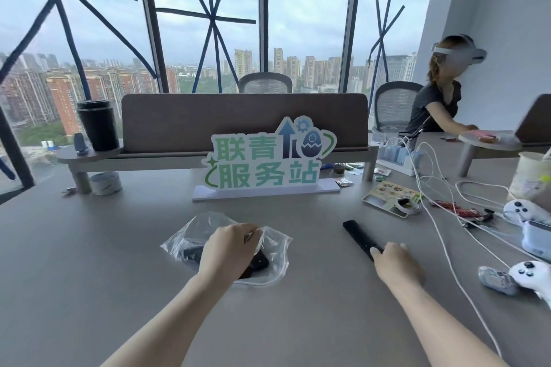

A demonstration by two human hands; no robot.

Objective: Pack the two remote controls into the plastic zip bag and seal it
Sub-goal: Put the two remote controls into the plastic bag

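Note:
A clear plastic zip bag lies on the grey table in front of me. One black remote control is partly inside it, mostly hidden under my left hand, which pinches the bag's edge near its mouth. A second black remote control lies on the bare table to the right, pointing away and left. My right hand rests on its near end with the fingers curled over it.
A green-lettered sign stands behind the bag. White cables, white game controllers and small clutter fill the right side. A tape roll and black cup sit at far left. Another person sits at back right.

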